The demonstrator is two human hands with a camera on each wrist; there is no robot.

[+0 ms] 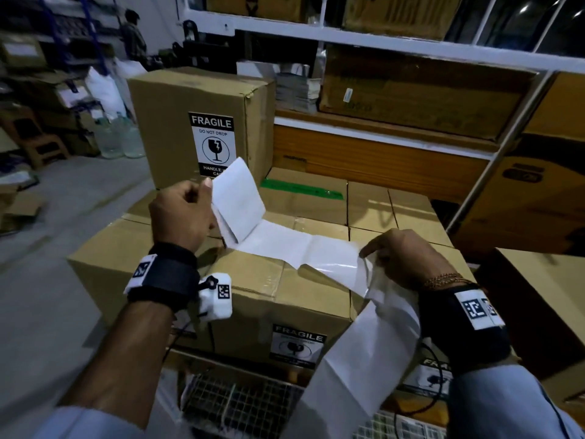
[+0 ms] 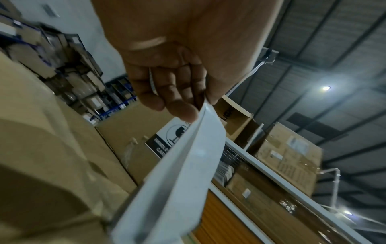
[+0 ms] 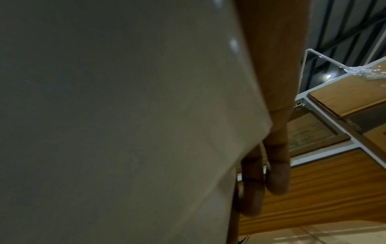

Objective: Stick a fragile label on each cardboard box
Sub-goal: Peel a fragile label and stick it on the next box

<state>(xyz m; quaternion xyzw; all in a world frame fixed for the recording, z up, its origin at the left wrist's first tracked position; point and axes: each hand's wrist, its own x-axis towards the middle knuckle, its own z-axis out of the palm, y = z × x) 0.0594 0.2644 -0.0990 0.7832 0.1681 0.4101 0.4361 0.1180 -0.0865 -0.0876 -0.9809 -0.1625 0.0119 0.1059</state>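
Both wrists wear black bands close to the camera, and past them the left hand (image 1: 182, 213) and the right hand (image 1: 408, 258) hold a long white strip of label paper (image 1: 285, 245) above the cardboard box (image 1: 253, 289). Left fingers (image 2: 179, 105) curl and pinch the folded end against the thumb. Right fingers (image 3: 252, 189) curl round the other end, where a shiny sheet is lifting away; the rest hangs down under that hand.

What could go wrong, I think: a hard pull could tear the paper. The sticky side could fold and stick to itself. The loose hanging part could catch on a box corner. Two boxes already show a fragile sticker (image 1: 211, 144).
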